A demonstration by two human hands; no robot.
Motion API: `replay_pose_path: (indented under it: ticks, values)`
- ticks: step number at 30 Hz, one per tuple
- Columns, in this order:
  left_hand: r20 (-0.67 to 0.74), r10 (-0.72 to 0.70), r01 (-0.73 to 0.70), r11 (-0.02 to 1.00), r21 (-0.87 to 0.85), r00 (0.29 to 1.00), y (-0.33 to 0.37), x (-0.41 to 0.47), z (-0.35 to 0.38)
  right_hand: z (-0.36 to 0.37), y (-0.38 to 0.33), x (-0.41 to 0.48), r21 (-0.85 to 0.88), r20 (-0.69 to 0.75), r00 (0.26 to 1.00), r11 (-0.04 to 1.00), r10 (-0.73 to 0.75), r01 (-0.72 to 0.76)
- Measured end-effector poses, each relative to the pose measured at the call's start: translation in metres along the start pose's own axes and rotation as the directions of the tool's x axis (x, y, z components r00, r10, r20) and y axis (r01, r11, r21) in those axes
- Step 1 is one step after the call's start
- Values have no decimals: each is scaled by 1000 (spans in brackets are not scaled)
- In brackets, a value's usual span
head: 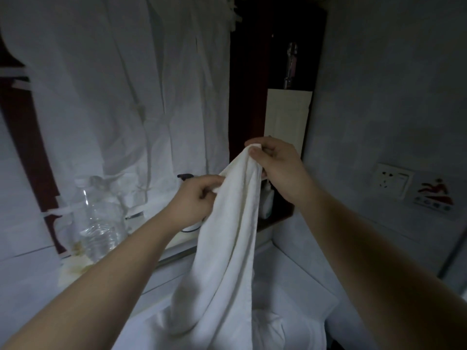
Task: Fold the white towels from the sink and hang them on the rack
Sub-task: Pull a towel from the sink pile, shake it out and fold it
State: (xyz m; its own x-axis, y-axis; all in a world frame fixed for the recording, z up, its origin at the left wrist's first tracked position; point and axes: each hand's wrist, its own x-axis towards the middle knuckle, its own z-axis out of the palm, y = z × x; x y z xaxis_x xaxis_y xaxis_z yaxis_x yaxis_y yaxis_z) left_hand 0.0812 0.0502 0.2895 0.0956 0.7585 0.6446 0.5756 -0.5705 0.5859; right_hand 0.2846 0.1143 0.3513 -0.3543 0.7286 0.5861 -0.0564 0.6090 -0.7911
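The task is judged to be at an early stage: one white towel (227,248) is held up, bunched lengthwise. No fold is yet made in it, nothing is seen hung, and the rack cannot be made out in the dim view. A top corner is pinched between the thumb and curled fingers of the right hand (278,170). An edge just below and to the left of those fingers is gripped by the curled fingers of the left hand (194,200). From the fingers the towel hangs downward, its long axis near upright and leaning slightly leftward toward the bottom end, which is draped at the sink (300,279). More white cloth (267,327) lies there, below both hands, so further towels are judged to remain.
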Motion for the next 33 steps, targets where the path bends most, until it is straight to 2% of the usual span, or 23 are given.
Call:
replay_pose_path:
  ticks: [2, 5, 7, 9, 11, 14, 17, 21, 25, 29, 33]
  values:
    - [91, -169, 187, 947, -260, 981, 5, -2, 0, 1, 4, -2, 7, 30, 999, 999, 31, -31]
    - [261, -255, 357, 783, -509, 931, 9, -5, -4, -1, 11, -6, 37, 83, 993, 996, 80, -83]
    - [341, -251, 394, 794, -462, 906, 8, -9, -6, -2, 16, -9, 57, 94, 991, 994, 91, -97]
    - [323, -228, 315, 915, -250, 919, 0, -14, -4, -5, 19, -8, 63, 63, 994, 993, 91, -95]
    - [233, -198, 231, 966, -121, 952, -8, -19, 1, -9, 20, -7, 62, 14, 996, 994, 86, -87]
    - [74, -185, 190, 979, -68, 980, -20, -24, 3, -20, 18, 3, 47, -77, 992, 995, 97, -93]
    - [17, -208, 208, 975, -78, 978, -25, -24, -1, -32, 12, 19, -14, -176, 980, 996, 89, -93]
    - [11, -195, 194, 967, -164, 981, -10, -11, -18, -42, 3, 42, -50, -254, 966, 997, 40, -54]
    - [61, -174, 182, 971, -153, 983, -3, 3, -39, -58, -4, 64, 46, -380, 923, 998, 66, -52]
    - [96, -188, 199, 973, -115, 977, -14, -1, -51, -69, -4, 70, 155, -415, 909, 988, 42, 25]
    - [105, -239, 253, 956, -151, 965, -31, -18, -56, -67, 10, 67, 197, -462, 883, 980, 84, 10]
